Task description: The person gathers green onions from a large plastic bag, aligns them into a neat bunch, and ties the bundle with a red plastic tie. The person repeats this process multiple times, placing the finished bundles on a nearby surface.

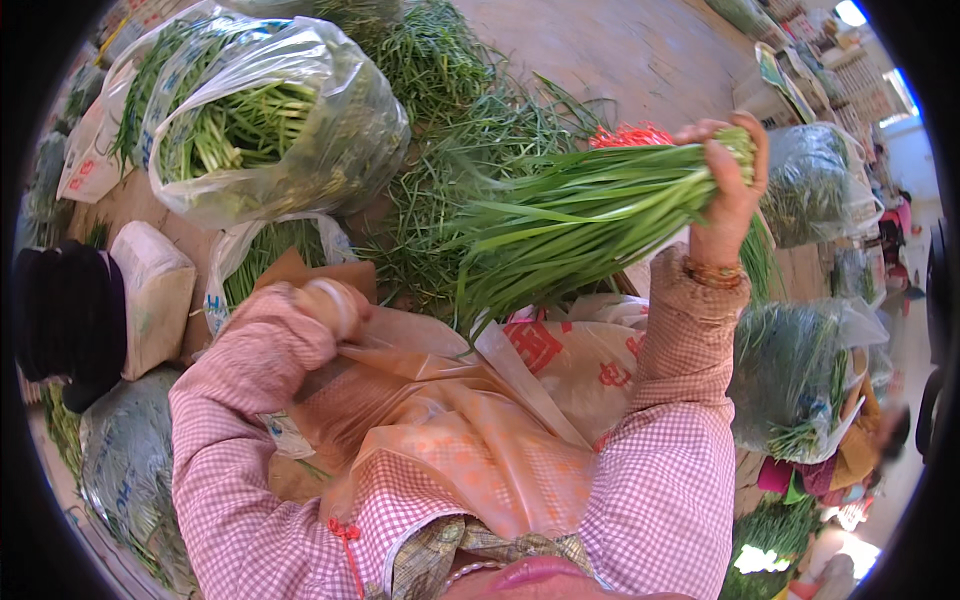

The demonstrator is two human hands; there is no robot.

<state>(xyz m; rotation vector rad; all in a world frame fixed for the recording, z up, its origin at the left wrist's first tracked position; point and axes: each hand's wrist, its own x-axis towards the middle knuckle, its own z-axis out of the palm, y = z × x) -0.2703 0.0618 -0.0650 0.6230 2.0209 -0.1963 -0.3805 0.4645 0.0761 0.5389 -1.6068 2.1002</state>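
My right hand (731,161), raised at the upper right, grips a thick bunch of long green leaves, likely garlic chives (585,217), by its pale stem ends. The leaf tips fan to the left and hang over my lap. A beaded bracelet is on that wrist. My left hand (346,311) is curled at the left edge of my lap, by the translucent orange plastic apron (442,420). A pale band circles its wrist; its fingers are partly hidden. Just beyond the chives lies a pile of red ties (630,136).
Loose greens (442,75) cover the floor ahead. A large clear bag of chives (345,142) stands front left, with a smaller open bag (285,247) nearer. More filled bags (784,375) line the right. A pale block-shaped bundle (154,300) sits left. Other people are at far right.
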